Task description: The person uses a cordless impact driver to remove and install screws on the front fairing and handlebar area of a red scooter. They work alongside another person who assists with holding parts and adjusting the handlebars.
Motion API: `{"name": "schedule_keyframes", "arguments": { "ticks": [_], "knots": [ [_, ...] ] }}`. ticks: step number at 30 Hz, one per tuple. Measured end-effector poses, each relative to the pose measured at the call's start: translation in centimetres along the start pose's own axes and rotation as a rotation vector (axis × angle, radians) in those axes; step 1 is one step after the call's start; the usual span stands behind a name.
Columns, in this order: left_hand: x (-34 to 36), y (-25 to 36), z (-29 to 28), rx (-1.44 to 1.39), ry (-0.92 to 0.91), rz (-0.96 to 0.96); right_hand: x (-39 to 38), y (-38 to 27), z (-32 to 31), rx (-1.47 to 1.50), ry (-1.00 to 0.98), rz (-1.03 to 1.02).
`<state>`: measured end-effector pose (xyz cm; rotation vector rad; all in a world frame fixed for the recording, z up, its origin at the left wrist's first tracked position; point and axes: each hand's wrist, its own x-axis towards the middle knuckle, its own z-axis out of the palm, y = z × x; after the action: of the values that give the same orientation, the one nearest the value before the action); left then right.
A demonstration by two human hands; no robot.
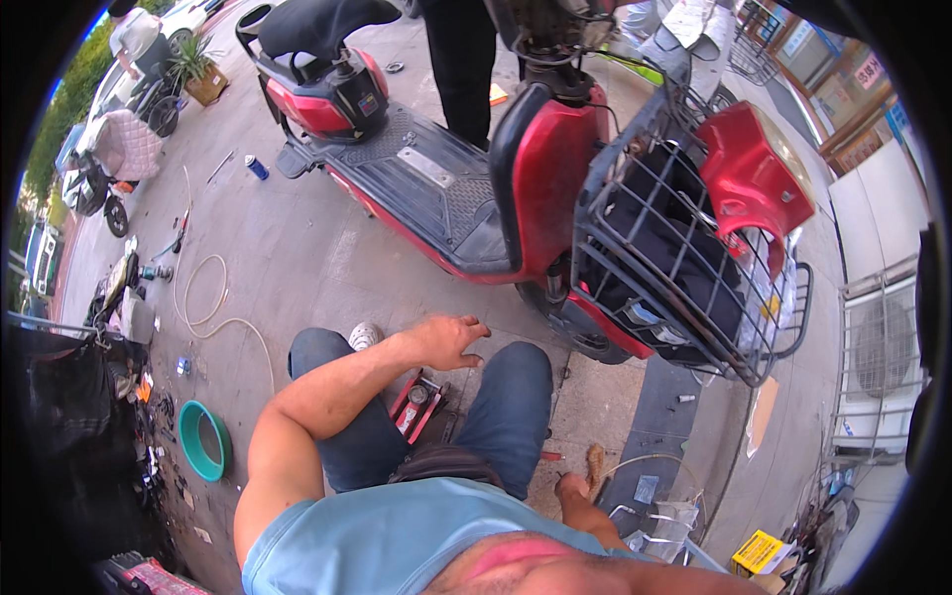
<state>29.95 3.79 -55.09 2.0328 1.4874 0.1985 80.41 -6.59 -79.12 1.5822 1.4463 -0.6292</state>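
Note:
My left hand (448, 342) hovers between my knees, fingers loosely bent and apart, holding nothing. Below it on the ground lies a red metal device (416, 405) with a dark round top, resembling a small floor jack. Low at my right side, my right hand (572, 486) is beside a brown, wrinkled object (595, 464); its fingers are mostly hidden, so a grip cannot be made out. In front of me stands a red electric scooter (516, 188) with a black footboard. Its wire front basket (664, 258) holds dark cloth, and a loose-looking red headlight cover (759, 174) rests against it.
Behind the scooter stands a person in black trousers (461, 69). To my left are a green basin (203, 441), a pale hose (203, 317), a blue spray can (257, 167) and scattered tools. At right lie a yellow box (762, 551) and a caged outdoor unit (878, 347).

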Motion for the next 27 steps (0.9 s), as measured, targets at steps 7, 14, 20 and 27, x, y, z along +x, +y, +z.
{"name": "schedule_keyframes", "arguments": {
  "ticks": [7,14,20,27],
  "knots": [
    [-4.9,-1.1,-0.9,-0.039,0.053,-0.153,-0.8,-1.2,-1.1,-0.018,-0.024,-0.008],
    [-9.1,-7.1,-3.8,-0.069,0.339,-0.664,1.6,-0.4,0.2,-0.159,-0.039,-0.133],
    [-19.6,-7.3,-25.6,0.429,0.840,-1.166,2.4,-1.7,-1.8,-0.136,0.011,-0.158],
    [-23.2,2.5,-24.6,0.368,1.523,-0.918,2.7,-3.0,-2.7,-0.143,0.023,-0.194]
  ]
}}
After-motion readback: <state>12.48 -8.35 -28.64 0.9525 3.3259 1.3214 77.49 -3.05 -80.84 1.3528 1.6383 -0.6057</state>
